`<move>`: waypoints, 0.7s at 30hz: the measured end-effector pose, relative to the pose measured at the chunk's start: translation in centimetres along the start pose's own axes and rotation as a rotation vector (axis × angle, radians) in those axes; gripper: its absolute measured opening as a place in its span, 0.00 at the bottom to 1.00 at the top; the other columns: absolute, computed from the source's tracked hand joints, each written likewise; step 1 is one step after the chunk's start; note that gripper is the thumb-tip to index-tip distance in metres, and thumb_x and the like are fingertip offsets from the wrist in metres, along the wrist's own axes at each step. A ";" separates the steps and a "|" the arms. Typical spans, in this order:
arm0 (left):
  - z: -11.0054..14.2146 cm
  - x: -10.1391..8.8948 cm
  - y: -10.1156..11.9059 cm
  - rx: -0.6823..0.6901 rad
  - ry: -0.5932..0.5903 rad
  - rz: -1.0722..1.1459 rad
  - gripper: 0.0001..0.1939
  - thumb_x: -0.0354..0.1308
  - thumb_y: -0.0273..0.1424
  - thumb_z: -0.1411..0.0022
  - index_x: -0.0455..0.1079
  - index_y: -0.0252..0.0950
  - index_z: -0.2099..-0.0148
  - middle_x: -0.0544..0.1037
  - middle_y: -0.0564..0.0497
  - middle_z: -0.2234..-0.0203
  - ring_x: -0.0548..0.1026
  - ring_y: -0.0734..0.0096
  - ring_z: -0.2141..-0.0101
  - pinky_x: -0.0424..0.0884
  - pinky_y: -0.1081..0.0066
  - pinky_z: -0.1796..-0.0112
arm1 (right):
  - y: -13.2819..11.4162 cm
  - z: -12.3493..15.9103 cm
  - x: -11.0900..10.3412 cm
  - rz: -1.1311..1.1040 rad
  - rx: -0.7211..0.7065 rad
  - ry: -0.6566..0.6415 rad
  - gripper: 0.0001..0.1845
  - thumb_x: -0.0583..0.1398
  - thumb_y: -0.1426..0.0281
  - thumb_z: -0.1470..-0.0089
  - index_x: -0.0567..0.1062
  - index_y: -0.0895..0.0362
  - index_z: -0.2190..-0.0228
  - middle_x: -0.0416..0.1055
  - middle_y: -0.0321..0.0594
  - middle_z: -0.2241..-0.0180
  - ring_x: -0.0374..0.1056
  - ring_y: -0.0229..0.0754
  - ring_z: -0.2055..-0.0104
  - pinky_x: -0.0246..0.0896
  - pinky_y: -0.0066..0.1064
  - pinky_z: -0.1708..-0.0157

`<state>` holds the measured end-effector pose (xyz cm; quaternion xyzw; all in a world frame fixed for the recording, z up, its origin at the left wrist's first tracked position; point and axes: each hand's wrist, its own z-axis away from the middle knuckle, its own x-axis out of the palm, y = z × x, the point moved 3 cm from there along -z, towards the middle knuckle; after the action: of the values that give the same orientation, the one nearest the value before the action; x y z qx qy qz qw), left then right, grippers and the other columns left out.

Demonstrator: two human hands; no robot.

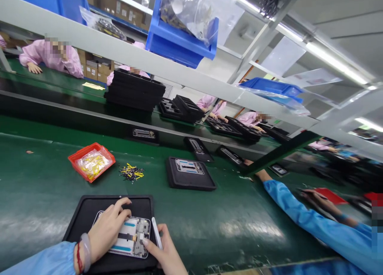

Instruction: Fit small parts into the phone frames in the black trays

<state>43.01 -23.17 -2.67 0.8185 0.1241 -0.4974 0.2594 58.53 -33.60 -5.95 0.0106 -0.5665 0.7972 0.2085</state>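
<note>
A black tray [86, 211] lies on the green mat in front of me with a phone frame [134, 237] in it. My left hand [109, 227] rests on the frame's left part, its fingers curled and pressing down. On the frame's right edge my right hand [167, 249] holds a thin white stick tool [156, 232], forefinger stretched out to the frame. A blue sleeve and a bracelet cover my left wrist.
An orange tray [91, 161] of bagged yellow parts and a loose pile of small parts [131, 172] lie further up. Another black tray [190, 173] with a frame sits mid-mat. A co-worker's blue-sleeved arm [299, 211] reaches in from the right. Stacked black trays [134, 89] and people in pink beyond.
</note>
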 end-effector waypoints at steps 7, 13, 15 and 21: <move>-0.3 -0.1 0.1 -0.028 -0.081 0.015 0.21 0.44 0.12 0.52 0.67 0.37 0.61 0.70 0.45 0.53 0.75 0.67 0.64 0.71 0.71 0.62 | 0.3 0.1 -0.3 0.014 -0.004 0.006 0.31 0.71 0.51 0.66 0.58 0.52 0.72 0.74 0.35 0.72 0.72 0.44 0.70 0.66 0.33 0.68; -0.6 0.0 0.4 -0.054 -0.155 -0.012 0.22 0.44 0.12 0.54 0.66 0.37 0.61 0.72 0.47 0.57 0.73 0.67 0.62 0.70 0.71 0.60 | 0.6 -0.1 -0.3 0.006 -0.015 -0.007 0.31 0.71 0.52 0.66 0.58 0.52 0.72 0.74 0.35 0.73 0.72 0.44 0.71 0.65 0.31 0.71; -0.7 0.1 0.4 -0.031 -0.142 -0.025 0.21 0.44 0.12 0.54 0.66 0.36 0.61 0.71 0.46 0.56 0.73 0.67 0.62 0.70 0.71 0.60 | 0.6 0.0 -0.4 0.002 -0.009 -0.003 0.32 0.71 0.52 0.66 0.58 0.52 0.72 0.74 0.35 0.74 0.72 0.43 0.71 0.65 0.30 0.71; -0.7 0.0 0.4 0.034 -0.065 0.009 0.13 0.45 0.16 0.45 0.65 0.36 0.64 0.69 0.44 0.56 0.73 0.66 0.65 0.70 0.69 0.62 | 0.9 0.2 -0.9 0.082 0.064 0.033 0.32 0.70 0.50 0.66 0.59 0.53 0.71 0.72 0.33 0.75 0.67 0.37 0.78 0.55 0.23 0.80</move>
<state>43.75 -23.14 -2.31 0.8067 0.1035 -0.5248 0.2513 59.02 -34.29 -6.95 -0.0191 -0.5373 0.8227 0.1847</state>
